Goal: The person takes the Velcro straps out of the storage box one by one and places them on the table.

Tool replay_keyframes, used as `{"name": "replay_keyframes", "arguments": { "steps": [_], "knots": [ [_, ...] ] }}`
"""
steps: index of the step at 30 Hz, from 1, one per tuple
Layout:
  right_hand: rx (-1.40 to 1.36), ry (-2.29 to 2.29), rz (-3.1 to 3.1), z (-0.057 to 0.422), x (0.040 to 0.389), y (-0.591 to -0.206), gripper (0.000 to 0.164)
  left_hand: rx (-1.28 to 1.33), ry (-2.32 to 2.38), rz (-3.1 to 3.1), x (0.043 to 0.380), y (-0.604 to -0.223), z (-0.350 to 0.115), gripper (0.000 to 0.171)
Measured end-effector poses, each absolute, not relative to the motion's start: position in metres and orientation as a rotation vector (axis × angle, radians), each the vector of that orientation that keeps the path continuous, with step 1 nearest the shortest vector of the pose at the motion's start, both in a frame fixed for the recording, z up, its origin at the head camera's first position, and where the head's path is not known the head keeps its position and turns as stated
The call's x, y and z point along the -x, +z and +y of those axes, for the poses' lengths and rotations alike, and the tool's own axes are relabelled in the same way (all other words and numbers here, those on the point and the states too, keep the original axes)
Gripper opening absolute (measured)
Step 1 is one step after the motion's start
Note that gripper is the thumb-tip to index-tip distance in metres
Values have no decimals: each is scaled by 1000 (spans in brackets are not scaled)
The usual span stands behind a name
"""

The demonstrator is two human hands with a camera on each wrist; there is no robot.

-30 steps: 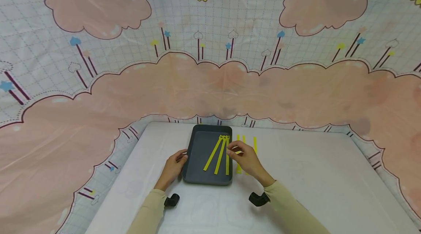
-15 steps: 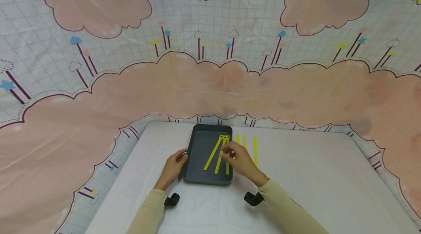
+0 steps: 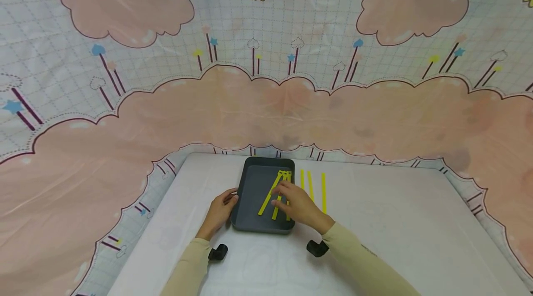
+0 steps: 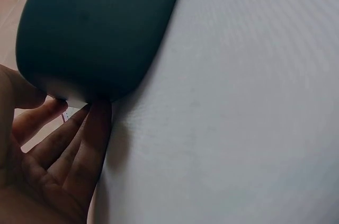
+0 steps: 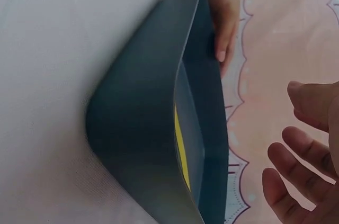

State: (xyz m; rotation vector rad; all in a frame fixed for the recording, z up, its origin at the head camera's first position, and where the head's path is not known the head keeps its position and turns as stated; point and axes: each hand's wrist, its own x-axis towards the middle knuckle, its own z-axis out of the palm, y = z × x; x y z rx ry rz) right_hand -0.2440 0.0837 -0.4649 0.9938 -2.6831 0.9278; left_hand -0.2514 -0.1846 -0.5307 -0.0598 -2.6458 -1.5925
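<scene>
A dark grey rectangular tray (image 3: 251, 194) lies on the white table. My left hand (image 3: 220, 210) holds its left side; in the left wrist view the thumb and fingers (image 4: 79, 166) meet the tray wall. Several thin yellow strips (image 3: 266, 202) lie fanned out inside the tray, their notched ends together at the far right. My right hand (image 3: 301, 206) is over the tray's right half and partly hides the strips. Its fingers are parted and hold nothing, as the right wrist view shows, where the hand (image 5: 302, 173) appears beyond the tray's rim.
Three more yellow strips (image 3: 323, 194) lie side by side on the white table (image 3: 395, 222), just right of the tray. A patterned pink and white cloth (image 3: 325, 115) hangs behind the table. Black wrist cameras (image 3: 317, 248) sit under both forearms.
My right hand has moved left from the tray's right rim to over the strips inside, and its fingers have spread apart. My left hand has stayed at the tray's left side.
</scene>
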Motion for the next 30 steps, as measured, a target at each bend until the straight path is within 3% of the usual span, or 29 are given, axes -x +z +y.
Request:
{"name": "replay_keyframes", "arguments": {
  "steps": [30],
  "knots": [
    [-1250, 113, -2648, 71, 274, -466, 32, 69, -1577, -2652, 252, -531, -184, 38]
  ]
}}
